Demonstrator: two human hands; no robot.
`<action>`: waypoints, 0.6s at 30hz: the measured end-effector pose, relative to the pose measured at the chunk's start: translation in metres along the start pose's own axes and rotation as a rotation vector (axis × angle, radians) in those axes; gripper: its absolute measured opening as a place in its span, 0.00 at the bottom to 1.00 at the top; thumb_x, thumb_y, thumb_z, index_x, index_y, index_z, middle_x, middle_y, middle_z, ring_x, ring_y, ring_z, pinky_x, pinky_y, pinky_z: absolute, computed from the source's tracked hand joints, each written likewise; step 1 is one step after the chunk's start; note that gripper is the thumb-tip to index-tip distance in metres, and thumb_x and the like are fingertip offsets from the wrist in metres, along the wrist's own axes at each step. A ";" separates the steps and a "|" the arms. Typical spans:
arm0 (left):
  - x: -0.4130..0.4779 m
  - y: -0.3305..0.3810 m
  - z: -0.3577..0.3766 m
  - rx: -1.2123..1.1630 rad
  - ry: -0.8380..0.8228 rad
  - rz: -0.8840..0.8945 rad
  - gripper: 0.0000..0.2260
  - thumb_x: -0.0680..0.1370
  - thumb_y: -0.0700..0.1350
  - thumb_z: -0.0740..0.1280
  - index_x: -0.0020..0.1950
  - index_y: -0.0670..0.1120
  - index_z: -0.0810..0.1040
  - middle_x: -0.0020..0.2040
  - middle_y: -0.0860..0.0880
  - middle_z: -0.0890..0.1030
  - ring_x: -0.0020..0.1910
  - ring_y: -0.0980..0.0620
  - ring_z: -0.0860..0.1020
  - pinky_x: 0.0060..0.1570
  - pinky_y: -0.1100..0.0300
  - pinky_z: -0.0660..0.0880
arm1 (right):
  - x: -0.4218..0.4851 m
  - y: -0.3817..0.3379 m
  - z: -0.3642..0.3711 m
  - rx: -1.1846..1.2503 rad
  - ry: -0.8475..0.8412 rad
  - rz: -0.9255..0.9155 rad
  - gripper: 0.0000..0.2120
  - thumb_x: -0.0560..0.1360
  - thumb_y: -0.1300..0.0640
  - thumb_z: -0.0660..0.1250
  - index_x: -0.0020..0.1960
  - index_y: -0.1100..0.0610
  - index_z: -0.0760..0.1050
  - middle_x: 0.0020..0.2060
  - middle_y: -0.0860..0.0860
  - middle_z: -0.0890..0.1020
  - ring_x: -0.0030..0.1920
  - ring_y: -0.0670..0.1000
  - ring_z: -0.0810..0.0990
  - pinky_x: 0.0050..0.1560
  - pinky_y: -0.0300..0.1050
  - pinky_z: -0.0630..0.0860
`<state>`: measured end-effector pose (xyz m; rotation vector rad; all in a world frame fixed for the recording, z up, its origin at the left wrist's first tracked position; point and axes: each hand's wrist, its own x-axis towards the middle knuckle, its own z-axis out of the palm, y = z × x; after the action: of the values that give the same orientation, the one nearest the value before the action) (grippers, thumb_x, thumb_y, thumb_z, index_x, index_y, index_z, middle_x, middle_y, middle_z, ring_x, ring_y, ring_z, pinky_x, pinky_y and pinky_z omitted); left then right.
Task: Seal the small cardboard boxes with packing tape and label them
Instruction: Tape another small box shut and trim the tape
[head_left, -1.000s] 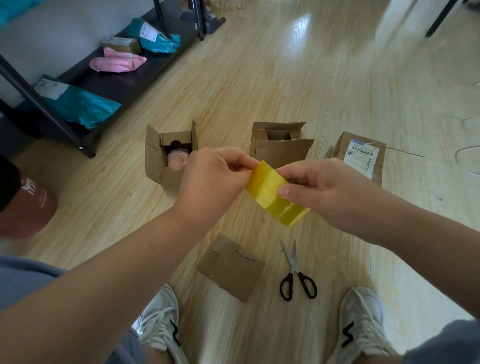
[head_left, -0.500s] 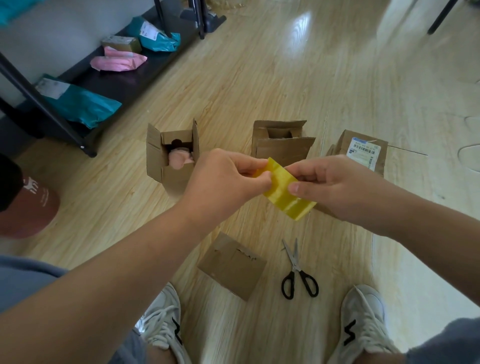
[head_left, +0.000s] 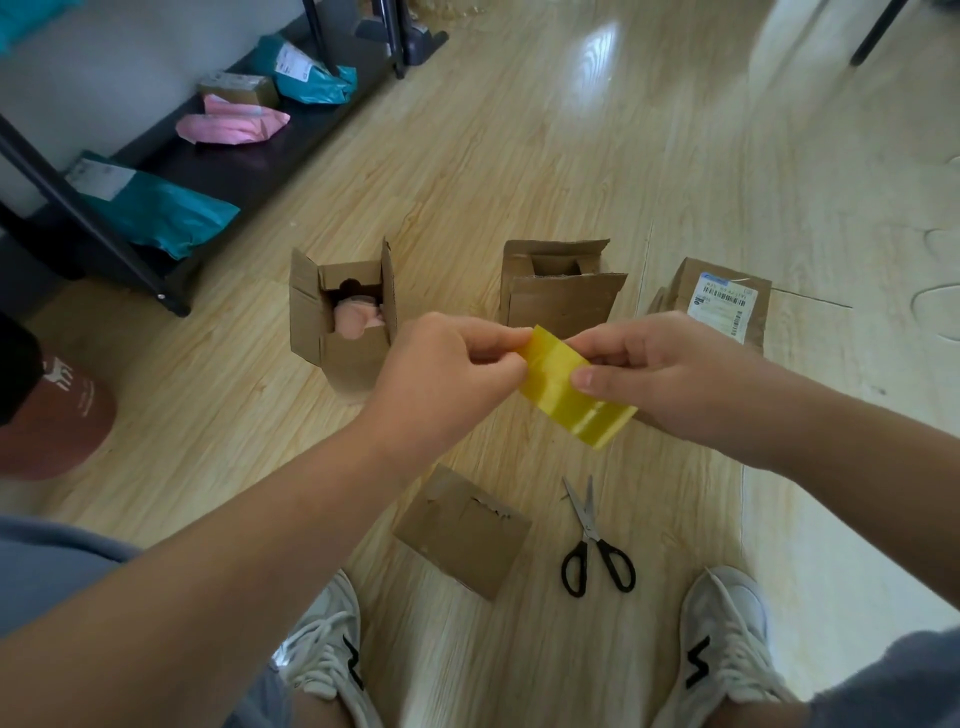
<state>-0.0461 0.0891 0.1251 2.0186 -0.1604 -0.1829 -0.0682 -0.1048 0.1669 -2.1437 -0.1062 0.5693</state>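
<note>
In the head view, the person is holding a roll of yellow translucent packing tape (head_left: 563, 392) in the air above the pale wooden plank floor (head_left: 545, 156), between both hands. The left hand (head_left: 447, 382) is pinching the roll's upper left end, its fingers (head_left: 496, 343) curled tight against the tape. The right hand (head_left: 675, 376) is gripping the roll from the right, its thumb pressing flat on the outer face and its other fingers curling round behind.

Four small brown cardboard boxes are standing on the floor. An open cardboard box with a pink item inside (head_left: 340, 317) is sitting beyond the left hand, its flaps standing up. An open cardboard box with folded flaps (head_left: 561, 291) is sitting beyond the tape. A cardboard box bearing a white barcode label (head_left: 724, 296) is lying beyond the right hand. A closed plain cardboard box (head_left: 462, 530) is resting near the person's white sneakers (head_left: 727, 644), just beside black-handled scissors (head_left: 592, 540), which are lying with blades slightly apart.

At the floor's far left edge, a low black shelf (head_left: 218, 171) is carrying teal plastic mailers (head_left: 156, 213) and a pink mailer (head_left: 228, 124). A reddish-brown cap (head_left: 57, 421) is lying at the left.
</note>
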 end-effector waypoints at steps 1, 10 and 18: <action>-0.001 0.002 0.000 -0.016 -0.026 -0.009 0.13 0.72 0.46 0.73 0.57 0.50 0.85 0.46 0.55 0.86 0.47 0.58 0.84 0.53 0.52 0.81 | 0.001 0.001 -0.001 0.001 -0.003 0.007 0.08 0.80 0.54 0.66 0.56 0.46 0.82 0.46 0.44 0.86 0.49 0.45 0.84 0.59 0.53 0.79; 0.000 0.004 -0.004 0.027 -0.041 0.009 0.11 0.74 0.42 0.73 0.56 0.50 0.85 0.45 0.55 0.86 0.44 0.59 0.84 0.50 0.53 0.82 | 0.000 -0.001 -0.004 -0.001 -0.011 0.021 0.09 0.81 0.55 0.65 0.57 0.49 0.82 0.37 0.42 0.84 0.30 0.35 0.78 0.30 0.29 0.70; -0.001 0.004 -0.004 0.049 -0.016 0.008 0.10 0.74 0.45 0.72 0.54 0.51 0.86 0.41 0.56 0.86 0.38 0.59 0.83 0.44 0.54 0.83 | -0.001 -0.004 -0.004 0.053 -0.029 0.031 0.09 0.81 0.57 0.64 0.58 0.52 0.82 0.32 0.39 0.82 0.26 0.34 0.76 0.26 0.27 0.69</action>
<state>-0.0460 0.0908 0.1306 2.0652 -0.1847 -0.1910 -0.0670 -0.1062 0.1722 -2.0896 -0.0730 0.6147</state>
